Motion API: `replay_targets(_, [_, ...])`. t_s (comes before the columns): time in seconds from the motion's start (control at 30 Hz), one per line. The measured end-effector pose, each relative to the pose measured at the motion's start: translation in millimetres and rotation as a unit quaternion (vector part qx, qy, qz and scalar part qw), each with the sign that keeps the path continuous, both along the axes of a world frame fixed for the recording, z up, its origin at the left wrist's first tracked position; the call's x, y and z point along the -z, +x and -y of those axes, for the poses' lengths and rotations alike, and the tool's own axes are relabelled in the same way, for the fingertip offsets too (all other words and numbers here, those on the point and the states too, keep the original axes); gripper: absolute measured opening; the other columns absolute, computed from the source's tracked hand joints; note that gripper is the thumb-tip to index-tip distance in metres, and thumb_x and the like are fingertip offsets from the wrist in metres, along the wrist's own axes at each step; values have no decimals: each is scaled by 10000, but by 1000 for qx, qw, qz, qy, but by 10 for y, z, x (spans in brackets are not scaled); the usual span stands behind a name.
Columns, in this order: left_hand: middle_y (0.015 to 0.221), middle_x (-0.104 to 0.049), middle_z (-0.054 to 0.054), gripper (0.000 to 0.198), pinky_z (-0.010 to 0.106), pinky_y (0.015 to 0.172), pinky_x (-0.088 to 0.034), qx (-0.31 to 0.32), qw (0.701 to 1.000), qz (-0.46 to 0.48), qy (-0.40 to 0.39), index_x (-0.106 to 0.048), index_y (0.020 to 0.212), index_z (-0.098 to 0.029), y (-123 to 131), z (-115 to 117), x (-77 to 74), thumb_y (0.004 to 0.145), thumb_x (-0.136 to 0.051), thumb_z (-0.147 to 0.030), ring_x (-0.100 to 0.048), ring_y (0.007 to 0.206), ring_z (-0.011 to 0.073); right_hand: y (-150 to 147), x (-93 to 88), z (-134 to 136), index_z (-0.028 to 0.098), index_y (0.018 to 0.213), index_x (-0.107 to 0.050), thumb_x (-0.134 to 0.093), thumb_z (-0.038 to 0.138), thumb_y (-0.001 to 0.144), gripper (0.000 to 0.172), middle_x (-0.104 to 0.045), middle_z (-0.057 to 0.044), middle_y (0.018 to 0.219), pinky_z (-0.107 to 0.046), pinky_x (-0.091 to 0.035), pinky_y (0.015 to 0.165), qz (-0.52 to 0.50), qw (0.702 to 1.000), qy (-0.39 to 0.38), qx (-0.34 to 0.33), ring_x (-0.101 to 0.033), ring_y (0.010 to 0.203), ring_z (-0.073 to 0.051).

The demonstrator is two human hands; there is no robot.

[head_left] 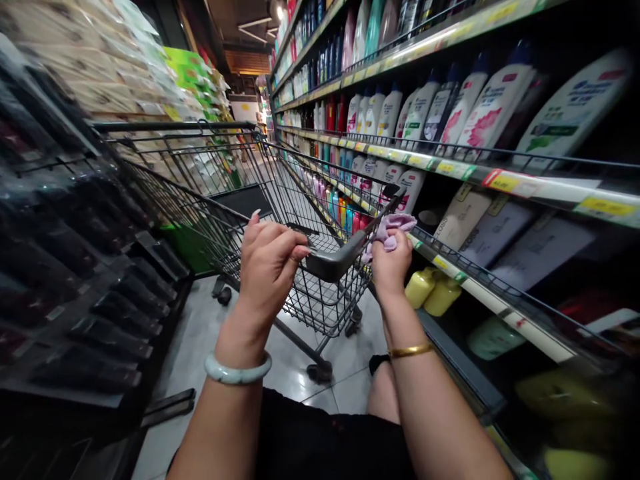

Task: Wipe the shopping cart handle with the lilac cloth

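A dark wire shopping cart (pixel 320 313) stands at a slant in front of me, and its basket looks bare. My left hand (pixel 270 260) is closed around the cart's dark handle (pixel 333 263), a pale jade bangle on that wrist. At the right, beside the cart's corner, my right hand (pixel 393 263) is closed on a crumpled lilac cloth (pixel 395 230), which sticks out above the fingers. A gold bangle is on the right wrist. Whether the right hand also touches the cart is hidden.
Close on the right run shelves (pixel 530 180) of shampoo bottles (pixel 500 100), with yellow bottles (pixel 433 290) lower down. On the left are a rack of dark packaged goods (pixel 100 300) and stacked tissue packs (pixel 95 60). A tiled aisle floor (pixel 195 340) leads away between them.
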State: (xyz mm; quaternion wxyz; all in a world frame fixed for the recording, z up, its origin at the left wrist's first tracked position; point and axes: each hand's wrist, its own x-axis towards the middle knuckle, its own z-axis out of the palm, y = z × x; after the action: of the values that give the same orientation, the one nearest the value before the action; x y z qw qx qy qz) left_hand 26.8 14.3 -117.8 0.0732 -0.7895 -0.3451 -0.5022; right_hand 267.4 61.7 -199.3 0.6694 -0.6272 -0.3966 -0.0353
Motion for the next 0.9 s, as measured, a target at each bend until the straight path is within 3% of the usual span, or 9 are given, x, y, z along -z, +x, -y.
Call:
replay_targets(0.27, [883, -690, 4, 296, 470, 1153, -349, -39, 998, -26, 30, -718, 924, -267, 281, 114, 7, 1036, -524, -461, -578, 941, 212, 129, 130, -104, 204, 900, -615, -558, 245, 687, 224, -559, -44, 944, -357, -461, 888, -87, 996, 23, 11, -546, 862, -208])
replay_targets(0.43, [859, -697, 8, 249, 449, 991, -390, -37, 998, -30, 41, -719, 910, -267, 402, 231, -27, 1021, -567, -429, -549, 916, 227, 180, -19, -8, 213, 866, -629, -555, 233, 697, 185, -574, -13, 895, -312, -456, 822, -73, 996, 53, -10, -539, 809, -179])
replay_targets(0.6, [849, -701, 2, 236, 449, 959, -370, -48, 997, -40, 35, -719, 902, -267, 513, 327, -47, 1016, -581, -421, -558, 909, 231, 257, -176, 78, 220, 843, -638, -574, 259, 747, 122, -606, -10, 865, -313, -455, 819, -24, 993, 117, -12, -561, 818, -184])
replay_targets(0.73, [837, -704, 4, 258, 447, 936, -361, -61, 997, -41, 35, -721, 873, -264, 624, 382, -53, 1012, -586, -433, -558, 894, 234, 286, -153, 84, 225, 864, -638, -561, 260, 741, 149, -612, -22, 899, -334, -461, 867, -36, 992, 120, 9, -568, 873, -199])
replay_targets(0.9, [814, -684, 15, 270, 442, 903, -350, -80, 995, -52, 35, -726, 877, -262, 731, 444, -67, 1009, -586, -451, -548, 873, 239, 334, -101, 61, 226, 934, -631, -565, 291, 743, 212, -616, -27, 957, -344, -468, 894, -72, 992, 105, -12, -571, 907, -201])
